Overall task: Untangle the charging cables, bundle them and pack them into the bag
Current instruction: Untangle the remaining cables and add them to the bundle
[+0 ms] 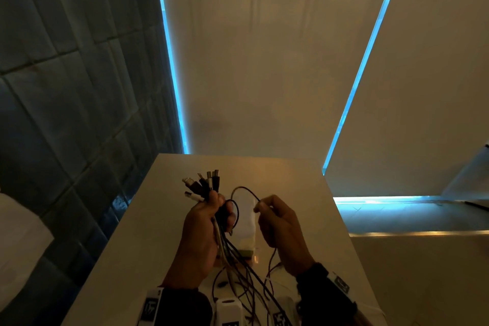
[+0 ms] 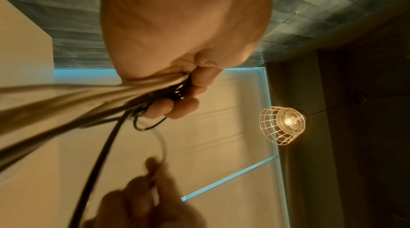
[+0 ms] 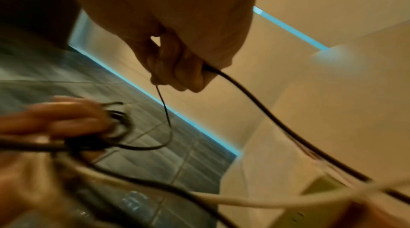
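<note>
Dark sleeves [image 1: 185, 304] with white tags sit at the bottom edge of the head view, and loose cable tails [image 1: 248, 288] spread on the pale counter [image 1: 127, 259] between them. Above the counter, the left hand [image 1: 202, 235] grips a bundle of charging cables [image 1: 221, 227]; its fingers [image 2: 175, 107] are curled tight around the black and white cords. Several plugs [image 1: 205, 182], some black and some white, stand out above this fist like a fan. To the right, the right hand [image 1: 281, 230] pinches one thin black cable [image 1: 244, 189] between the thumb and the fingers [image 3: 177, 74]. This cable makes an arc from the pinch over to the bundle, and its other part hangs down from the right hand toward the counter. Behind the two hands, a whitish flat pouch [image 1: 248, 230] lies on the counter; I cannot tell if it is the bag. A wire-cage lamp [image 2: 282, 124] glows in the left wrist view.
</note>
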Available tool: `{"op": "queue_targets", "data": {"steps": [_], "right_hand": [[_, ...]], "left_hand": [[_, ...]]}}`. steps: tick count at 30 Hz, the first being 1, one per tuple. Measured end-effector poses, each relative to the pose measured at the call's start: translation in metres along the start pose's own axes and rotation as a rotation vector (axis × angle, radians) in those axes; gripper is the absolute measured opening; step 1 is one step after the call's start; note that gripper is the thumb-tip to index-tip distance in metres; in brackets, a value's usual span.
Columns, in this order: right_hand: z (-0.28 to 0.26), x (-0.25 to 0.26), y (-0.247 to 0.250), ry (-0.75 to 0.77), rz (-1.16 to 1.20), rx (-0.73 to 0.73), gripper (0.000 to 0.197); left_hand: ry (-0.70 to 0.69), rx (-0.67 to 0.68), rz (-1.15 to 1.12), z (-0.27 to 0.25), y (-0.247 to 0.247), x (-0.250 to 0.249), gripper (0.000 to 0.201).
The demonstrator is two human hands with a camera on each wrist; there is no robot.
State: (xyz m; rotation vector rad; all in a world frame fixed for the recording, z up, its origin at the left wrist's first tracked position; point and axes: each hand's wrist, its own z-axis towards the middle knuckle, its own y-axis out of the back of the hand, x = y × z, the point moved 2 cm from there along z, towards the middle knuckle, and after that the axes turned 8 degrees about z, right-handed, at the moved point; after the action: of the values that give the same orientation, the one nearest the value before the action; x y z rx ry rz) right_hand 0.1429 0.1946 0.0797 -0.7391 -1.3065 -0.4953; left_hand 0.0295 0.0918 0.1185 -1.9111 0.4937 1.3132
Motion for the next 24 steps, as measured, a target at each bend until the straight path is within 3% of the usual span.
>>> {"op": "queue_targets", "data": {"steps": [3, 6, 11, 17, 24], "right_hand": [[-0.008, 0.017, -0.018, 0.042, 0.000, 0.151, 0.021], [-0.013, 0.018, -0.019, 0.026, -0.021, 0.211, 0.018], [-0.018, 0.009, -0.016, -0.044, -0.131, 0.358, 0.013], [-0.008, -0.028, 0.013, -0.106, -0.202, 0.202, 0.032], [-0.008, -0.084, 0.038, -0.087, -0.350, 0.114, 0.034]], "left_hand": [[-0.029, -0.028, 0.059, 0.001, 0.001, 0.000, 0.030], [-0.029, -0.011, 0.031, 0.001, 0.002, 0.000, 0.031], [-0.043, 0.050, -0.191, 0.000, 0.000, -0.006, 0.027], [-0.073, 0.097, -0.246, 0.000, 0.000, -0.010, 0.025], [-0.066, 0.118, -0.188, 0.004, 0.002, -0.004, 0.025]]}}
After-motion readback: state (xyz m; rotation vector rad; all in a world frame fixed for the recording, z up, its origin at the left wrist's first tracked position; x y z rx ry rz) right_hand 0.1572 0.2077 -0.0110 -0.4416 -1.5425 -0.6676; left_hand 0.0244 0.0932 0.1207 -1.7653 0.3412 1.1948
